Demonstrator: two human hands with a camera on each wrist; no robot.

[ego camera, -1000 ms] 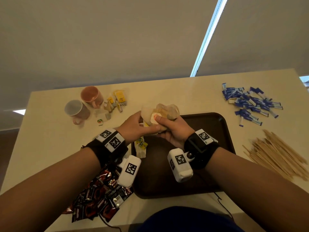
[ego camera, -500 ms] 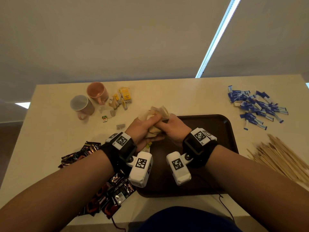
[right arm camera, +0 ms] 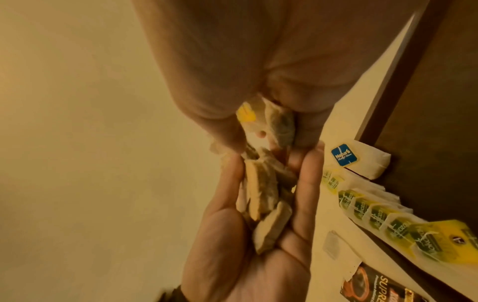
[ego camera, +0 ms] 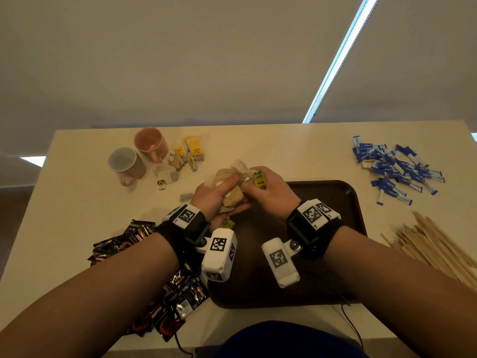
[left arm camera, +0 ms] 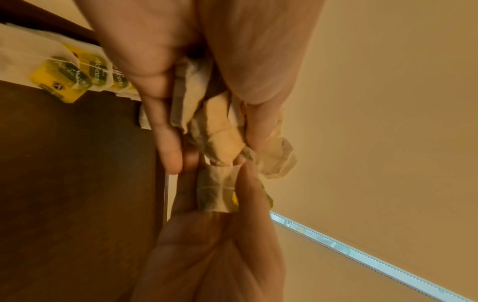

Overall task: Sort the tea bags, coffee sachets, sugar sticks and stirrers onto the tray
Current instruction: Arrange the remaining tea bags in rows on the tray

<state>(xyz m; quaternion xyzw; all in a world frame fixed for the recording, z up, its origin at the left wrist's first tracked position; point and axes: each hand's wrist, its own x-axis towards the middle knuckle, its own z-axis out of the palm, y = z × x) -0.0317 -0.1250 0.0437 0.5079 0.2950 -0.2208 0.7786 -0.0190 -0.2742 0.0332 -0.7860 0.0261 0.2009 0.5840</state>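
My left hand [ego camera: 223,188] grips a crumpled bunch of tea bags [ego camera: 233,174] over the far left corner of the dark brown tray [ego camera: 335,200]. My right hand [ego camera: 251,182] touches it and pinches one tea bag with a yellow-green tag [ego camera: 259,178]. In the left wrist view the bunch of tea bags [left arm camera: 220,130] sits in my curled left fingers, while the right thumb and fingers pinch one tea bag [left arm camera: 217,190]. In the right wrist view the pinched tea bag [right arm camera: 280,126] is above the left palm's tea bags [right arm camera: 261,200].
A row of yellow-tagged tea bags [right arm camera: 375,212] lies at the tray's left edge. Loose tea bags [ego camera: 185,156] and two mugs [ego camera: 134,156] stand far left. Coffee sachets [ego camera: 175,301] lie near left, blue sugar sticks [ego camera: 395,169] far right, wooden stirrers [ego camera: 433,244] right.
The hands have stayed together over the tray's far left corner. The right hand has eased slightly right, and a yellow-green tag now shows in its fingers.
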